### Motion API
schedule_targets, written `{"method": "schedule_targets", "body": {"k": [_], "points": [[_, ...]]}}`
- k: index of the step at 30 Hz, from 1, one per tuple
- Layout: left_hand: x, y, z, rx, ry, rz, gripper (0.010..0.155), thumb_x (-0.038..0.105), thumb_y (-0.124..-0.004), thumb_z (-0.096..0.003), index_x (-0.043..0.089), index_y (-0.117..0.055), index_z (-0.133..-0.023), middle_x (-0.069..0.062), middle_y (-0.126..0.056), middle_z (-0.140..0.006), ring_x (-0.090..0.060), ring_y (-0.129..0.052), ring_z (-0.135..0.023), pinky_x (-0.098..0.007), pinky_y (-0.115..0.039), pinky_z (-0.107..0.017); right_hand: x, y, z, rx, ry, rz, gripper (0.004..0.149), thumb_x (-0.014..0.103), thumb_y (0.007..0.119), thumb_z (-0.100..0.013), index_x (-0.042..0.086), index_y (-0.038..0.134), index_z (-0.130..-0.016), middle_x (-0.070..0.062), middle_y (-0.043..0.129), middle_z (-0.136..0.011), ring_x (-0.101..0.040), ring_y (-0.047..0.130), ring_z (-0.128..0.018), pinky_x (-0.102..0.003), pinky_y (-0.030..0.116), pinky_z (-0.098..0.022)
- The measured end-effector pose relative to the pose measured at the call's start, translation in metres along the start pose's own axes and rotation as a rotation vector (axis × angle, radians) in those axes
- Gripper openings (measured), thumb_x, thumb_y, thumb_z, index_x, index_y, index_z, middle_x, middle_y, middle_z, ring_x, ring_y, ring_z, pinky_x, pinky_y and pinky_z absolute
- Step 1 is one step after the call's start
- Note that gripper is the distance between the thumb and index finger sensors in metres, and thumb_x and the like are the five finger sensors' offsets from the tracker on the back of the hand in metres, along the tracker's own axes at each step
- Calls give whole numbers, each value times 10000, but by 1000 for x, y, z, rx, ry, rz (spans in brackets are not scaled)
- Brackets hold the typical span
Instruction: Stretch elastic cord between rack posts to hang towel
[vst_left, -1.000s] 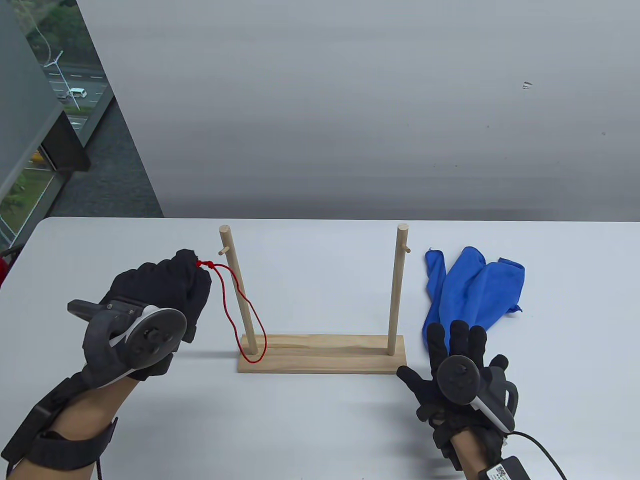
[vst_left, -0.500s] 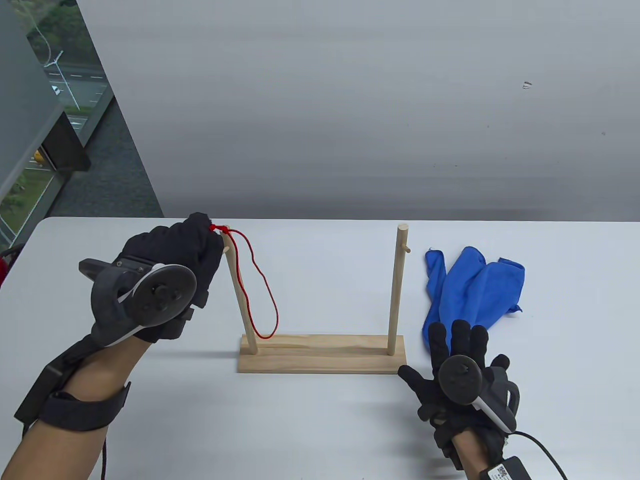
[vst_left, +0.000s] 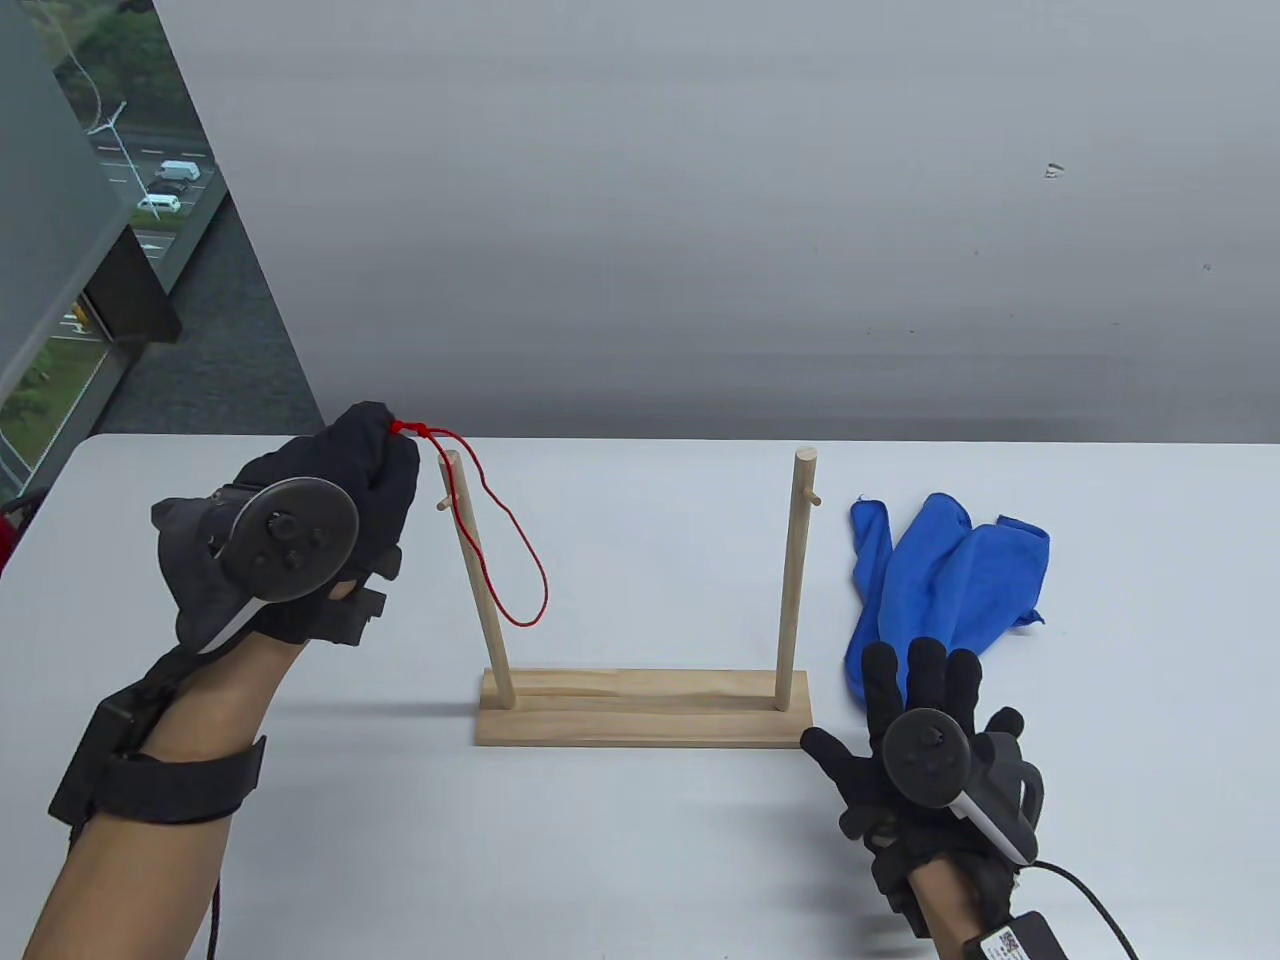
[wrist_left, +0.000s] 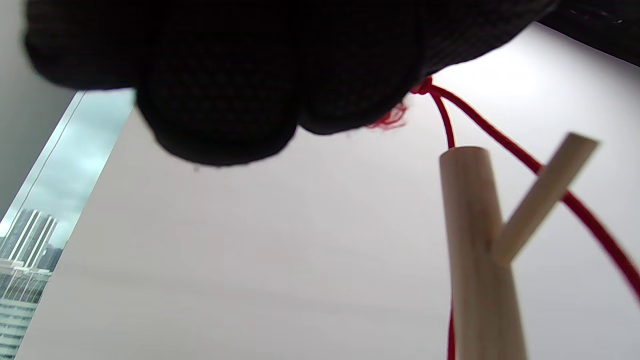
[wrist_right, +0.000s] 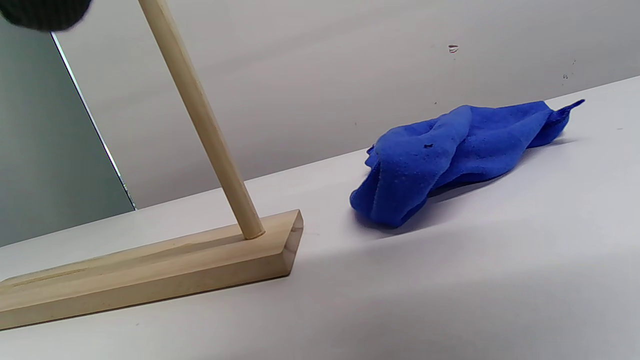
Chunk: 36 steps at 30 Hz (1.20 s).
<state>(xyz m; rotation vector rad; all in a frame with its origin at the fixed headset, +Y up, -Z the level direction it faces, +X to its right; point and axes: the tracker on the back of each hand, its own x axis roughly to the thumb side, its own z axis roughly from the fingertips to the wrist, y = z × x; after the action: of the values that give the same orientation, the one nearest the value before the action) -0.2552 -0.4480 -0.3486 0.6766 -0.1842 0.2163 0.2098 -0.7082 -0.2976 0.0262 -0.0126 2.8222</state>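
A wooden rack (vst_left: 645, 708) with two upright posts stands mid-table. My left hand (vst_left: 375, 455) pinches the knotted end of a red elastic cord (vst_left: 500, 545) just up-left of the left post's top (vst_left: 451, 460); the loop hangs around that post, clear of the base. In the left wrist view the cord (wrist_left: 505, 150) runs past the post top (wrist_left: 465, 165) and its side peg (wrist_left: 545, 195). My right hand (vst_left: 925, 700) rests flat on the table with fingers spread, beside the rack's right end. A crumpled blue towel (vst_left: 945, 575) lies right of the right post (vst_left: 795, 580), also in the right wrist view (wrist_right: 450, 155).
The white table (vst_left: 640, 860) ends at a grey wall behind. A window is at the far left. A cable (vst_left: 1085, 895) trails from my right wrist.
My left hand has risen and moved back with the cord's knot, from beside the left post to above its top. The loop has lifted off the base. My right hand stays put.
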Motion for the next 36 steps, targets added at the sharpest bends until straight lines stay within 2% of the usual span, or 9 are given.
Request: {"method": "schedule_targets", "body": {"k": [10,20,23,28,36], "points": [[-16,-15,10,-49,75,113,447,479,-830,-460,140,-870,-749,129,-1023,-313,-186,-1085,-195,-385,-917,-232,0,1,1,7,2,1,934,809,558,-426,325,42,-1036,-101,-119,-1053,-446,-104,-976,-783,18,-519],[-19,-33,17,-151,59,155,446,479,-834,-457,147,-876,-752,121,-1035,-328,-195,-1094,-216,-392,-920,-245,1,1,0,12,0,-2,932,807,558,-428,325,42,-1036,-103,-119,-1053,-446,-104,-976,-783,18,-519],[-23,-41,21,-189,71,214,447,478,-837,-455,149,-877,-756,115,-1041,-340,-204,-1099,-233,-399,-921,-256,1,0,1,9,1,-4,932,807,557,-428,324,41,-1036,-103,-119,-1053,-446,-104,-976,-783,18,-519],[-29,-46,25,-184,58,300,450,476,-846,-453,166,-875,-778,100,-1058,-387,-225,-1108,-297,-420,-919,-308,1,0,1,10,2,-8,931,804,559,-429,323,42,-1036,-102,-119,-1052,-446,-104,-975,-782,17,-518],[-40,-50,42,-172,63,374,658,643,-843,-411,175,-821,-873,63,-1055,-518,-271,-1099,-420,-452,-901,-385,1,1,0,16,1,-4,931,804,560,-429,324,41,-1035,-102,-119,-1052,-446,-102,-976,-782,17,-519]]}}
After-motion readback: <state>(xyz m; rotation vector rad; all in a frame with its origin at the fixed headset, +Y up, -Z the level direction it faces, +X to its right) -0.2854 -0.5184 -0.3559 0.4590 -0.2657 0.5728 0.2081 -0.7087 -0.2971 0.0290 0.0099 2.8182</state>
